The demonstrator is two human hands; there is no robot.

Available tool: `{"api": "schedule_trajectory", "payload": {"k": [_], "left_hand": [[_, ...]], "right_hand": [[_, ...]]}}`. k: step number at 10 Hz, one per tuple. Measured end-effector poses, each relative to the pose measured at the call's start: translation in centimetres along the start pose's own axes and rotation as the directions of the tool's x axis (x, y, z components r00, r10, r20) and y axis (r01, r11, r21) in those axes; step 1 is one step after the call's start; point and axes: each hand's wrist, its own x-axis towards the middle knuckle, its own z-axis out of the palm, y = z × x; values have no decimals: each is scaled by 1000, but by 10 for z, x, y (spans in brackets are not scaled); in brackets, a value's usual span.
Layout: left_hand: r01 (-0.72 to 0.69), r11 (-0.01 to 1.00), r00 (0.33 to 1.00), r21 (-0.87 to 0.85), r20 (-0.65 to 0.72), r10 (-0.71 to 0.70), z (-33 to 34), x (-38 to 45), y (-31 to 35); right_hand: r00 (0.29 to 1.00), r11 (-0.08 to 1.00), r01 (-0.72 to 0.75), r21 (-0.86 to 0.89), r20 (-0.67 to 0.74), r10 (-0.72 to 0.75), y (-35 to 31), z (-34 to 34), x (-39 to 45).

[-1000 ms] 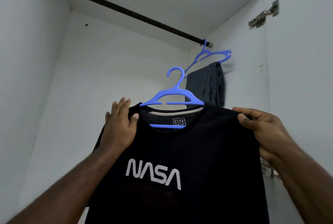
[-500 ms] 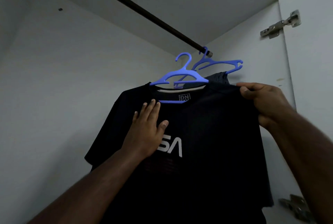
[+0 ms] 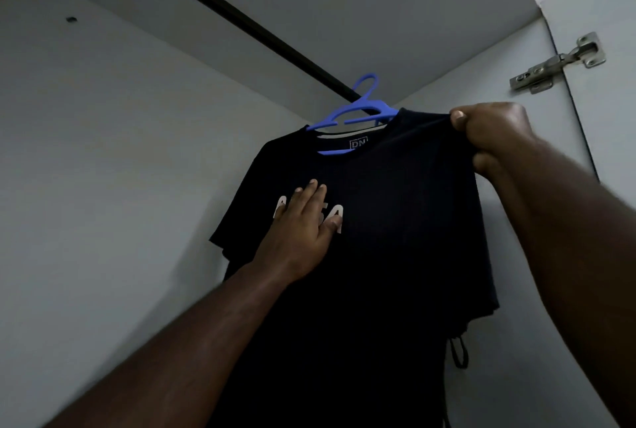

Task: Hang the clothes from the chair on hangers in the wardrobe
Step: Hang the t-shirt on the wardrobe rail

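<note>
A black T-shirt [image 3: 395, 221] with white lettering hangs on a blue hanger [image 3: 351, 114], held up high inside the wardrobe. The hanger's hook sits right by the dark rail [image 3: 241, 20]; whether it is over the rail I cannot tell. My right hand [image 3: 492, 138] pinches the shirt's right shoulder. My left hand [image 3: 306, 221] lies flat on the chest, fingers straight, covering part of the lettering. The other hanger and its garment are hidden behind the shirt.
White wardrobe walls close in at the back [image 3: 120, 169] and right. A metal door hinge [image 3: 557, 63] sits on the right panel. A dark cord loop [image 3: 457, 353] dangles behind the shirt's right edge.
The shirt and hanger have risen toward the right end of the rail. My left hand slid from the left shoulder down onto the lettering. My right hand kept its pinch.
</note>
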Motion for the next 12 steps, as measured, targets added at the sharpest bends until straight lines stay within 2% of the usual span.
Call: {"api": "schedule_trajectory", "payload": {"k": [2,3,4,5,6,7,8,9,10,11,12], "left_hand": [[4,998,1000,-68,-3,-4,7,30,2],[-5,997,1000,-81,-2,5,14,37,1],[-15,997,1000,-71,8,16,19,42,0],[-31,998,999,-56,13,32,25,43,-1],[-37,998,999,-47,16,38,29,39,-3],[-42,995,999,-91,8,42,32,33,-5],[44,914,993,-404,-85,-86,34,32,-3],[205,431,939,-879,53,-339,29,33,0],[313,122,897,-942,251,-363,22,31,-5],[387,101,877,-917,332,-348,21,26,-7],[415,115,867,-903,354,-349,21,22,-5]], "right_hand": [[999,987,14,-161,-27,-19,-1,9,26],[999,999,32,-14,-1,-32,9,21,41],[998,928,14,-372,-56,-38,13,25,42],[968,556,210,-805,89,-236,19,23,46],[980,580,178,-795,90,-178,34,23,54],[994,890,90,-446,88,-57,37,24,50],[999,999,31,-16,-29,-32,40,17,49],[998,988,38,-147,56,-30,41,15,48],[996,992,52,-115,79,-43,40,15,44],[996,995,15,-95,91,-7,43,14,37],[996,997,3,-80,87,4,48,13,36]]}}
